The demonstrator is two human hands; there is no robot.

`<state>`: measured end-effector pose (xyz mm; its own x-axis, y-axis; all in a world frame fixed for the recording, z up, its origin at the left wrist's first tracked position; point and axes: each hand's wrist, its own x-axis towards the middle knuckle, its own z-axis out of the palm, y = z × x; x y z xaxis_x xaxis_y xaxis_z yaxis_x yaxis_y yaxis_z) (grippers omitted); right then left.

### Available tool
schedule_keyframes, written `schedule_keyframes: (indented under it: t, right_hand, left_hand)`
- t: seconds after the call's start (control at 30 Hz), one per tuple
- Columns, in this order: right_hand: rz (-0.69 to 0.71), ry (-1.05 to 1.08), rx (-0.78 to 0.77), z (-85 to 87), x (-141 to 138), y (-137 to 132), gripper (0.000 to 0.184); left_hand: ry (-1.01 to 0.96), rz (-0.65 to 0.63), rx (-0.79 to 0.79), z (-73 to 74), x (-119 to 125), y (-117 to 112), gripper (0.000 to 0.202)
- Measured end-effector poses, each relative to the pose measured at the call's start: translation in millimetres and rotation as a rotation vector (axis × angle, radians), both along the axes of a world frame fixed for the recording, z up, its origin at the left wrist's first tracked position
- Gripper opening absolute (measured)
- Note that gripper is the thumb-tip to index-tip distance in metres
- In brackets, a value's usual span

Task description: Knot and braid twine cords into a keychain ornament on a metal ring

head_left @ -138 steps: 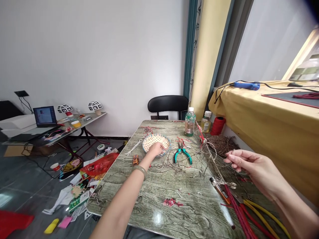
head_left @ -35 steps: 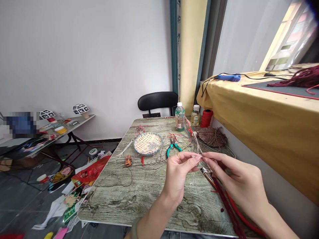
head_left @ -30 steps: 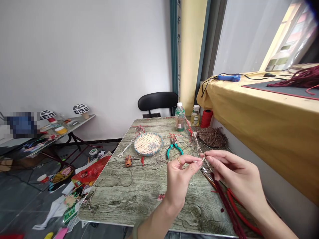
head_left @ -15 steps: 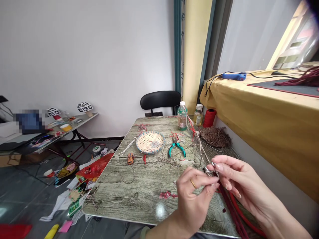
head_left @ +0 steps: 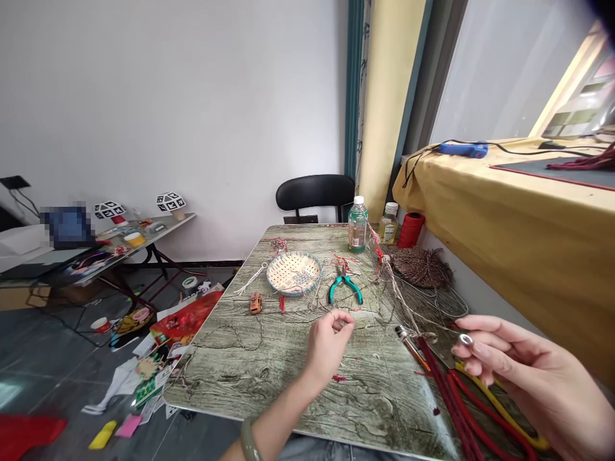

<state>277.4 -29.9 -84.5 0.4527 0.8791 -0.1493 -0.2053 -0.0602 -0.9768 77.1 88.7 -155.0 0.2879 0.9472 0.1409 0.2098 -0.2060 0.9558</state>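
My left hand (head_left: 329, 340) hovers over the middle of the wood-grain table (head_left: 269, 371). Its thumb and forefinger are pinched together, and I cannot make out what is between them. My right hand (head_left: 521, 378) is low at the right, above red and yellow cords (head_left: 456, 403). It holds a small silver metal ring (head_left: 465, 339) at its fingertips. A knotted thin twine (head_left: 408, 314) runs across the table between the hands. Beyond the left hand lie teal pliers (head_left: 344, 288) and a woven basket (head_left: 294, 273) with small metal bits in it.
At the table's far end stand two bottles (head_left: 357, 225), a red spool (head_left: 410, 229) and a brown twine bundle (head_left: 420, 266). A small orange toy car (head_left: 255, 302) lies left of the basket. A black chair (head_left: 314, 192) stands behind, a yellow-draped ledge (head_left: 504, 218) at the right, litter on the floor (head_left: 144, 365) at the left.
Half a second ago both hands were pinched together on the twine and a metal piece. They have parted: the left moved left, the right moved right holding the ring.
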Motion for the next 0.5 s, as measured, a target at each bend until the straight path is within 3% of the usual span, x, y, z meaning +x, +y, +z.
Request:
schedule_keyframes:
  t: [0.2, 0.37, 0.5]
  right_hand:
    - [-0.085, 0.087, 0.106, 5.8, 4, 11, 0.028]
    - [-0.138, 0.095, 0.168, 5.4, 10, 18, 0.028]
    - [-0.148, 0.109, 0.165, 4.0, 8, 19, 0.031]
  left_hand:
    - [-0.166, -0.047, -0.055, 13.3, 29, -4, 0.011]
    - [-0.206, 0.128, -0.049, 5.1, 18, 23, 0.012]
    - [-0.199, 0.033, -0.032, 6.3, 19, 40, 0.012]
